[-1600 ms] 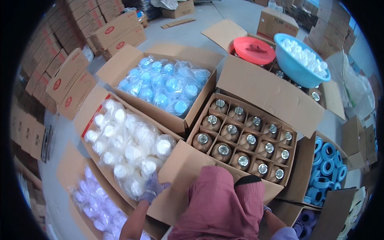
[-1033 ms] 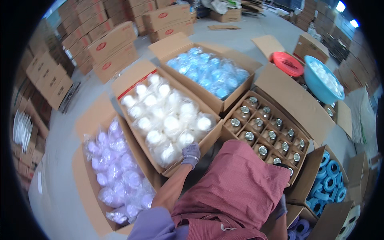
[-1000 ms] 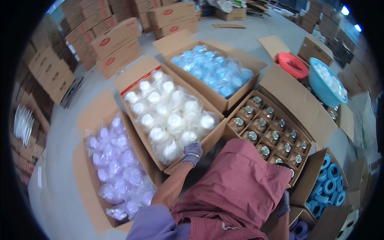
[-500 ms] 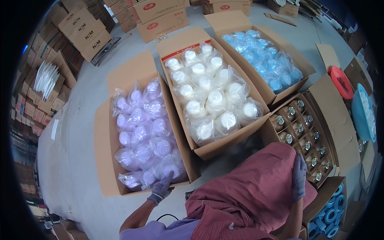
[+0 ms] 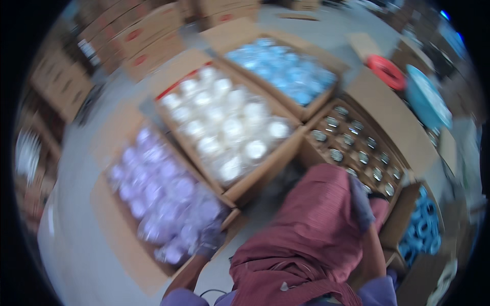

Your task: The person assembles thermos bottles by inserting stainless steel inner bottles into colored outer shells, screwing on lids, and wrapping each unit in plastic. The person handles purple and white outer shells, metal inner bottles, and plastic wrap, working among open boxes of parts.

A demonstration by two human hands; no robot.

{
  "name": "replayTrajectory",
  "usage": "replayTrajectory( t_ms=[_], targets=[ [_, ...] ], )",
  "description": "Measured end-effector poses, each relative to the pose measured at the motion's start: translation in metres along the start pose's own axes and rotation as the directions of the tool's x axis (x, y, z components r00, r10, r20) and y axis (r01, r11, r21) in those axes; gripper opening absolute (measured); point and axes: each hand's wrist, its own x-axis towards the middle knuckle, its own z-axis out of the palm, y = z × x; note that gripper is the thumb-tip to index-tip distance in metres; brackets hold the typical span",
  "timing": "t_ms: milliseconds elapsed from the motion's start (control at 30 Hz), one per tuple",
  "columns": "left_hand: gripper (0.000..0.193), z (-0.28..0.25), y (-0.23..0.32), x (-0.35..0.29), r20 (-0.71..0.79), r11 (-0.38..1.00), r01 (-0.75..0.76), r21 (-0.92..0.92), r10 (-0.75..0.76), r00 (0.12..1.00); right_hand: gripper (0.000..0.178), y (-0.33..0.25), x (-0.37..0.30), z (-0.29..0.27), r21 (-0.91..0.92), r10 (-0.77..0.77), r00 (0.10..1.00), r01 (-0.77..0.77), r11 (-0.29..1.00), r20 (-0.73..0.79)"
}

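My left hand (image 5: 210,240), in a grey-purple glove, is at the near end of a carton (image 5: 230,218) packed with rounded purple pieces in clear plastic bags (image 5: 168,191). It touches the nearest bags; its fingers are blurred, so whether it grips one is unclear. My right hand (image 5: 361,204), gloved alike, lies with fingers stretched along the side of my knee, over a maroon cloth (image 5: 301,219). Close beyond that hand is a divided carton of vessels with shiny round tops (image 5: 348,139).
Bagged white pieces (image 5: 214,115) fill the middle carton, bagged light-blue pieces (image 5: 280,69) the far one. Blue rings (image 5: 421,224) sit in a box at right. A red basin (image 5: 386,72) and a blue basin (image 5: 427,97) stand beyond. Stacked cartons (image 5: 148,43) line the back.
The view has swung to the right, so the cartons appear farther left, and it is blurred. My left hand stays at the purple carton's near end; my right hand stays on the knee.
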Motion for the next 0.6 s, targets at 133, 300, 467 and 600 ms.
replayTrajectory(
  t_ms=[133, 300, 467, 600],
  targets=[
    [0.053, 0.005, -0.008, -0.011, -0.096, 0.995, -0.042, -0.093, 0.033, 0.995, 0.045, -0.050, 0.009, -0.008, 0.347, 0.204, 0.979, -0.196, 0.917, 0.015],
    [0.075, 0.004, -0.021, -0.009, 0.082, 0.982, 0.082, -0.172, -0.069, 0.994, 0.046, -0.053, -0.006, -0.026, -0.005, -0.026, 1.000, 0.026, 1.000, -0.005],
    [0.068, -0.052, 0.039, 0.006, 0.323, 0.922, 0.351, -0.161, -0.287, 0.902, 0.053, -0.034, -0.009, -0.033, -0.047, 0.057, 0.997, -0.054, 0.997, 0.059],
    [0.070, -0.056, 0.018, 0.032, 0.294, 0.938, 0.258, 0.233, -0.320, 0.901, 0.041, -0.037, -0.030, -0.063, -0.260, -0.051, 0.959, -0.025, 0.965, -0.280]
  ],
)
